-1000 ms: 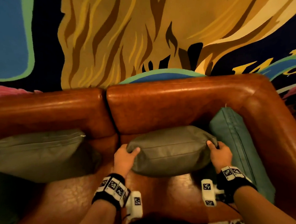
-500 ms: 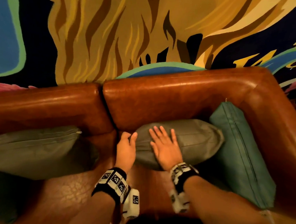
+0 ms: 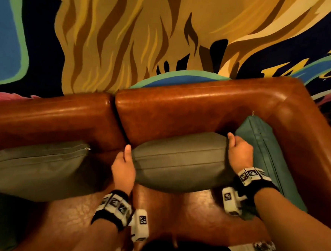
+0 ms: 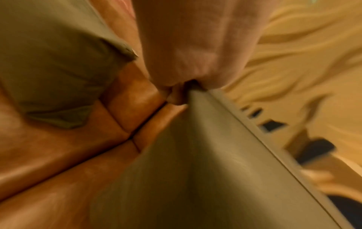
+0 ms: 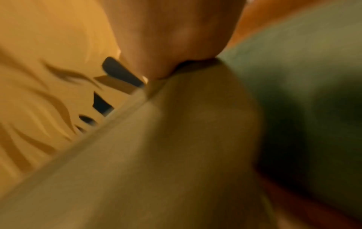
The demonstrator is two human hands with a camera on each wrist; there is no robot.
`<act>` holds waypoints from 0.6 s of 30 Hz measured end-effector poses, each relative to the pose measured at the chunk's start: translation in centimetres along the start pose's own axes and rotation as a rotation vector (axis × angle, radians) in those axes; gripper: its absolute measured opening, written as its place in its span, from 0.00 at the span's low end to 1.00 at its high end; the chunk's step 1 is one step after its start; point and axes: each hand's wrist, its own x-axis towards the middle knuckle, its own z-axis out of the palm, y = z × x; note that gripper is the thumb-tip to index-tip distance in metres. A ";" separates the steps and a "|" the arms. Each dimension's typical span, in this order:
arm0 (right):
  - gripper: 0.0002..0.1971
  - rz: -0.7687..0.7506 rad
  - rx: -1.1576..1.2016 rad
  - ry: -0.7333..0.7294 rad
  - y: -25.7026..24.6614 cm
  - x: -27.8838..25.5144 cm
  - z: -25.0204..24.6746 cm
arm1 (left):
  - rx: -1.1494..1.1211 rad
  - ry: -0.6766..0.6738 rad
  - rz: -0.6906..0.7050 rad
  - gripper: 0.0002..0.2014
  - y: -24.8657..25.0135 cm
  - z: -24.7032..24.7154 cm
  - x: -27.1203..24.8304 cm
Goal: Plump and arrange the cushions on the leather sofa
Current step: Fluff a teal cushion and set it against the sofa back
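Note:
A grey-green cushion point(image 3: 180, 161) stands against the back of the brown leather sofa point(image 3: 198, 111), right of the back seam. My left hand point(image 3: 124, 162) grips its left end and my right hand point(image 3: 238, 152) grips its right end, thumbs up. In the left wrist view the left hand point(image 4: 184, 86) pinches the grey-green cushion point(image 4: 215, 170) at its corner. In the right wrist view the right hand point(image 5: 168, 68) holds the grey-green cushion point(image 5: 156, 155) at its edge. A teal cushion point(image 3: 263, 150) leans on the right armrest. Another grey-green cushion point(image 3: 39, 170) lies at the left.
The sofa's right armrest point(image 3: 305, 136) curves round close behind the teal cushion. Bare seat leather point(image 3: 185, 217) shows in front of the held cushion. A painted mural point(image 3: 155, 38) covers the wall behind the sofa. Printed paper point(image 3: 253, 249) shows at the bottom edge.
My right hand left the cushion's front face, where it lay flat, and went back to its right end. The cushion now looks fuller and stands more upright. My left hand stayed at the left end.

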 end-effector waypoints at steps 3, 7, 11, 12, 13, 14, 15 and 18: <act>0.24 -0.028 -0.010 -0.002 -0.8 -0.5 -0.9 | 0.019 -0.050 -0.047 0.28 -1.2 -1.3 -0.3; 0.26 -0.158 0.107 0.078 -5.7 -0.7 -1.9 | -0.090 -0.134 -0.074 0.22 -3.8 -2.7 -0.3; 0.22 -0.355 0.343 -0.018 -11.7 -4.4 -4.2 | -0.175 -0.533 -0.346 0.19 -10.1 -7.1 -1.2; 0.20 -0.414 0.400 -0.091 -12.9 -6.3 -4.3 | -0.136 -0.603 -0.425 0.18 -11.6 -8.2 -1.8; 0.19 -0.492 0.414 -0.177 -13.6 -8.6 -3.8 | -0.056 -0.685 -0.480 0.19 -12.6 -9.0 -2.5; 0.19 -0.588 0.385 -0.265 -13.9 -11.2 -2.9 | 0.044 -0.774 -0.501 0.22 -13.1 -9.4 -3.2; 0.20 -0.676 0.333 -0.354 -13.6 -13.8 -1.7 | 0.143 -0.843 -0.475 0.25 -13.2 -9.4 -3.7; 0.18 -0.750 0.104 -0.610 -10.0 -20.2 3.1 | -0.082 -0.820 -0.550 0.20 -10.0 -7.3 -5.4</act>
